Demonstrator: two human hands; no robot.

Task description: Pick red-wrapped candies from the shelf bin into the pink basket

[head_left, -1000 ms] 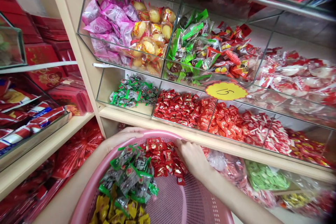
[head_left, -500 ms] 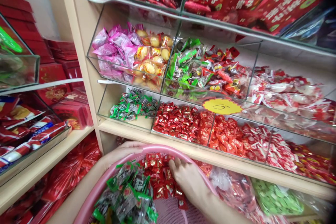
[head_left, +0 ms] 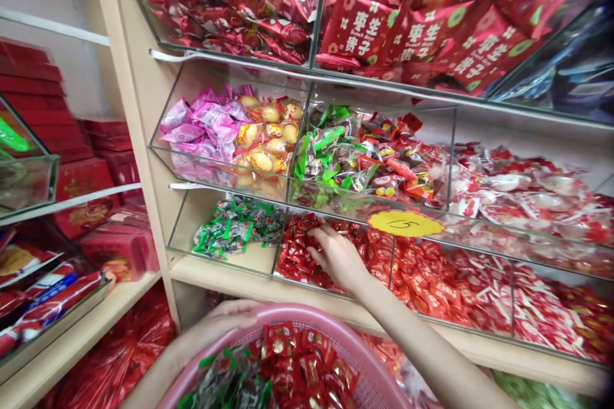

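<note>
A round pink plastic basket (head_left: 330, 317) holds green-wrapped candies (head_left: 225, 377) on its left and red-wrapped candies (head_left: 307, 364) on its right. My left hand (head_left: 215, 323) lies over the far left rim and holds it. Up in the lowest shelf row, my right hand (head_left: 338, 259) reaches into the compartment of small red-wrapped candies (head_left: 300, 259). Its fingers and thumb are apart at the candies' surface, with nothing seen between them. Beside that compartment on the left lie small green-wrapped candies (head_left: 230, 223).
Glass dividers and the wooden shelf edge (head_left: 220, 278) front the bins. A yellow price tag (head_left: 407, 223) marked 15 hangs above the lowest row. Purple-wrapped sweets (head_left: 206, 118) and large red packets (head_left: 364, 25) fill higher bins. Red boxes (head_left: 86, 192) stand at left.
My right hand has left the basket and moved up into the red candy bin. More red candies lie in the basket. My left hand stays on the rim; the view has tilted up.
</note>
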